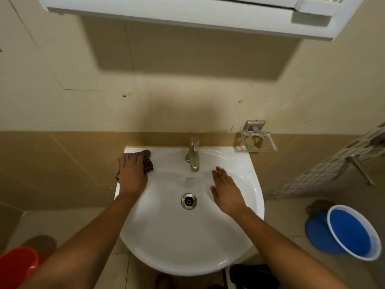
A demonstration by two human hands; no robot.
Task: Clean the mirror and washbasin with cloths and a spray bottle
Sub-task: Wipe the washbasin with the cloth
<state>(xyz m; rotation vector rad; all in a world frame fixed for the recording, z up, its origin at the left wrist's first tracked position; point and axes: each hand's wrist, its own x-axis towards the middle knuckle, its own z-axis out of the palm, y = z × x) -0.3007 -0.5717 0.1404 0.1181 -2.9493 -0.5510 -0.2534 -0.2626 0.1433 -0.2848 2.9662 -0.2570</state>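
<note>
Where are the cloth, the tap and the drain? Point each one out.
cloth (148,163), head view, on the checked fold showing beside the left hand's (133,176) fingers.
tap (193,155), head view, on the metal body above the spout.
drain (189,201), head view, on the metal ring's centre in the washbasin (187,253).

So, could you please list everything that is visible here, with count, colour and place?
washbasin: one, white, centre, against the wall
tap: one, metal, back of the basin
drain: one, metal, basin bottom
cloth: one, dark checked, back left rim, under the left hand
soap holder: one, clear and metal, wall right of the tap
cabinet: one, white, top
blue tub: one, floor right
red bucket: one, floor left
left hand: presses the cloth
right hand: flat, over the bowl's right side
</note>
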